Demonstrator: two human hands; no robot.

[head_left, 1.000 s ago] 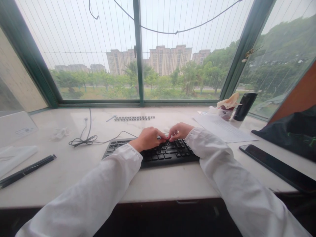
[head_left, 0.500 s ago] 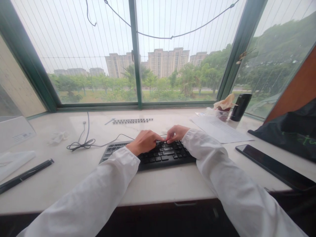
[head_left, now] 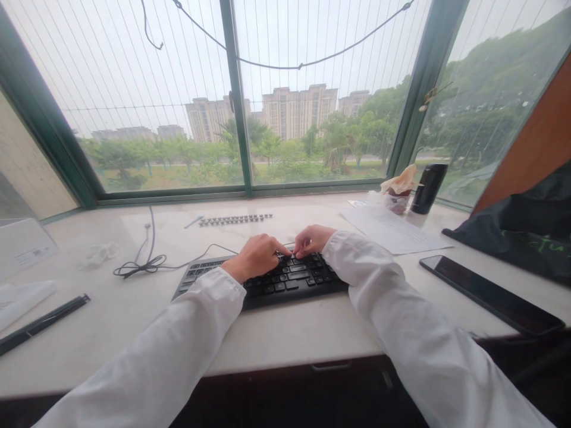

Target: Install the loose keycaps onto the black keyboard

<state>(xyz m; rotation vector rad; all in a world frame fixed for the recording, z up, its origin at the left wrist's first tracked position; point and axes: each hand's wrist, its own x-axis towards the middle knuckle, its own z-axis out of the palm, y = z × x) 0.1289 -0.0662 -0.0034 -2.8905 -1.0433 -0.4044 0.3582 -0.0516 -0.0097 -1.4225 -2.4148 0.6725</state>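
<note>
A black keyboard (head_left: 292, 285) lies on the white counter, its left part grey-edged. Over its middle rests my left hand (head_left: 260, 255), the index finger stretched toward the upper keys and the other fingers curled in. My right hand (head_left: 312, 241) is at the keyboard's top edge, thumb and index pinched close to the left fingertip; what they hold, if anything, is too small to name. Several small keycap-like pieces (head_left: 235, 220) stand in two rows behind the keyboard, beside a thin bluish strip (head_left: 193, 222).
A coiled cable (head_left: 140, 266) and crumpled plastic (head_left: 99, 255) lie left, near a black strip (head_left: 44, 321). To the right are paper sheets (head_left: 395, 229), a black cylinder (head_left: 429, 189), a black phone (head_left: 491, 292) and a dark bag (head_left: 526, 229).
The view has shifted and tilted slightly. Both hands keep nearly the same place on the keyboard, with the fingertips still close together.
</note>
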